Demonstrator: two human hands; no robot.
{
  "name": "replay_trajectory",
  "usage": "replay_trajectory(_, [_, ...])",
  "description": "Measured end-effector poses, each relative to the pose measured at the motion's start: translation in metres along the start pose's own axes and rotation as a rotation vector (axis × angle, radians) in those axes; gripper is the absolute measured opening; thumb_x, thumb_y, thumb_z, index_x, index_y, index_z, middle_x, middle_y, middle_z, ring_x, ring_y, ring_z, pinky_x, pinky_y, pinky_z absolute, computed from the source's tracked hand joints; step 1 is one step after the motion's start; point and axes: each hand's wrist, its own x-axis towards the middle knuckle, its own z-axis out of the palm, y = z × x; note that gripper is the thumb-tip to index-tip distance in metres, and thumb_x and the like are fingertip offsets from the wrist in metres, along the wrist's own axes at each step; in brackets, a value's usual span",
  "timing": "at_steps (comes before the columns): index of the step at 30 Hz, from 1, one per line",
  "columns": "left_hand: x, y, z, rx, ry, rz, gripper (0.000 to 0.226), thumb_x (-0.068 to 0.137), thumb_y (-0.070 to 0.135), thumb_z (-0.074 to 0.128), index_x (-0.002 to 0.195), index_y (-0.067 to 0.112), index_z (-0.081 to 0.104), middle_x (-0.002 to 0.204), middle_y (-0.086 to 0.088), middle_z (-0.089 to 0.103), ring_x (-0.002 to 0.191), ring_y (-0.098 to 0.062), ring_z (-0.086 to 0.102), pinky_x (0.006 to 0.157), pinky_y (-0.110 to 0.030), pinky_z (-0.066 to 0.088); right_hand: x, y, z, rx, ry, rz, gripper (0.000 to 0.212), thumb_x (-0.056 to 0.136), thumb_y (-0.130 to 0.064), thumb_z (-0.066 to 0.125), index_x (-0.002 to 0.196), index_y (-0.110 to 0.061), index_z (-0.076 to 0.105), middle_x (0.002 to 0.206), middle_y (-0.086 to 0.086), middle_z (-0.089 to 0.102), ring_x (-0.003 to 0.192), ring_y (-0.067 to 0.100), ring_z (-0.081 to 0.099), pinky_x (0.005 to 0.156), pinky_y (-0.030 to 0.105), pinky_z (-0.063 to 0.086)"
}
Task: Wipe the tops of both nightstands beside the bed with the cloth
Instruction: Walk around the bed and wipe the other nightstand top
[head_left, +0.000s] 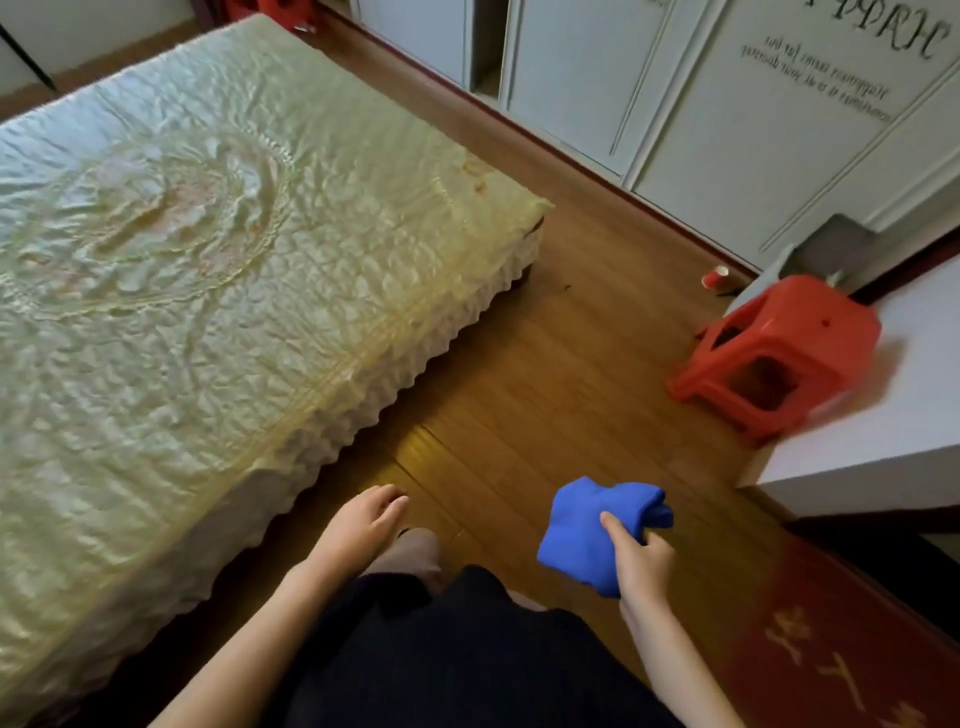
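A folded blue cloth (589, 530) hangs above the wooden floor, gripped in my right hand (641, 564) at the lower middle right. My left hand (366, 525) hangs loose beside the bed's edge, fingers slightly apart, holding nothing. The bed (208, 291), under a pale yellow-green quilted cover, fills the left of the view. No nightstand shows in this frame.
A red plastic stool (779, 353) lies tipped against a white piece of furniture (878, 441) at the right. A red paper cup (717, 278) sits on the floor near white wardrobe doors (727, 104). A red mat (841, 649) lies at lower right. Wooden floor (519, 395) runs between bed and furniture.
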Motion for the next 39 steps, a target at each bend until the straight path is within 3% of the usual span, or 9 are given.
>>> replay_trajectory(3, [0.034,-0.003,-0.023,0.021,0.045,-0.046,0.033,0.096,0.044,0.044,0.115,0.024,0.063,0.107,0.010,0.063,0.098,-0.006,0.058,0.074,-0.018,0.038,0.037,-0.039,0.030,0.005,-0.069,-0.035,0.012,0.082,-0.015,0.074,0.090,-0.012,0.064,0.086,-0.001,0.068,0.076,0.011,0.065,0.067,0.030,0.049])
replay_trajectory(7, [0.096,-0.007,-0.043,-0.011,0.095,-0.122,0.035,0.098,0.042,0.042,0.121,0.023,0.062,0.117,0.007,0.064,0.104,-0.009,0.055,0.085,-0.026,0.039,0.096,-0.093,0.072,0.003,-0.118,-0.073,0.011,0.080,-0.020,0.075,0.079,-0.021,0.065,0.079,-0.013,0.068,0.064,-0.001,0.067,0.048,0.015,0.048])
replay_trajectory(9, [0.136,0.001,-0.051,-0.054,0.111,-0.155,0.036,0.098,0.042,0.042,0.122,0.023,0.062,0.121,0.005,0.064,0.107,-0.010,0.055,0.087,-0.027,0.039,0.129,-0.118,0.091,-0.001,-0.127,-0.076,0.010,0.080,-0.021,0.075,0.080,-0.022,0.065,0.080,-0.015,0.069,0.065,-0.003,0.067,0.048,0.013,0.048])
replay_trajectory(12, [0.215,0.034,-0.070,-0.086,0.095,-0.147,0.037,0.099,0.040,0.042,0.126,0.022,0.060,0.123,0.002,0.065,0.109,-0.011,0.056,0.088,-0.027,0.039,0.181,-0.161,0.113,0.001,-0.088,-0.060,0.013,0.081,-0.020,0.075,0.090,-0.017,0.067,0.087,-0.010,0.069,0.076,0.001,0.065,0.058,0.020,0.048])
replay_trajectory(18, [0.380,0.146,-0.140,-0.034,-0.062,0.007,0.037,0.098,0.044,0.039,0.126,0.029,0.059,0.116,0.009,0.064,0.106,-0.012,0.059,0.085,-0.025,0.041,0.274,-0.251,0.119,-0.050,0.105,-0.034,0.022,0.082,-0.017,0.074,0.098,-0.004,0.067,0.092,0.006,0.066,0.072,0.007,0.059,0.057,0.024,0.043])
replay_trajectory(23, [0.491,0.237,-0.168,0.045,-0.164,0.131,0.044,0.096,0.051,0.037,0.130,0.031,0.055,0.123,0.012,0.061,0.112,-0.010,0.057,0.098,-0.030,0.043,0.343,-0.314,0.108,-0.091,0.270,-0.043,0.027,0.084,-0.012,0.071,0.099,0.010,0.067,0.092,0.016,0.065,0.085,0.026,0.058,0.074,0.032,0.037])
replay_trajectory(27, [0.567,0.288,-0.162,0.059,-0.202,0.144,0.039,0.093,0.056,0.039,0.121,0.036,0.058,0.112,0.012,0.064,0.097,-0.006,0.059,0.084,-0.028,0.046,0.409,-0.352,0.106,-0.133,0.375,-0.011,0.033,0.083,-0.017,0.073,0.099,0.012,0.068,0.098,0.027,0.069,0.096,0.038,0.063,0.073,0.032,0.036])
replay_trajectory(35, [0.699,0.384,-0.165,-0.092,-0.089,0.025,0.020,0.096,0.045,0.044,0.103,0.037,0.060,0.099,0.017,0.064,0.091,-0.003,0.058,0.070,-0.019,0.040,0.593,-0.474,0.151,-0.215,0.234,-0.058,0.035,0.083,-0.020,0.073,0.096,0.012,0.068,0.100,0.029,0.069,0.096,0.043,0.064,0.077,0.040,0.042])
replay_trajectory(39, [0.751,0.428,-0.182,-0.190,0.059,-0.064,0.023,0.097,0.040,0.045,0.106,0.030,0.063,0.099,0.011,0.065,0.091,-0.007,0.059,0.071,-0.021,0.040,0.666,-0.569,0.202,-0.216,0.005,-0.128,0.018,0.083,-0.017,0.072,0.095,-0.004,0.068,0.095,0.015,0.069,0.088,0.029,0.062,0.078,0.036,0.044])
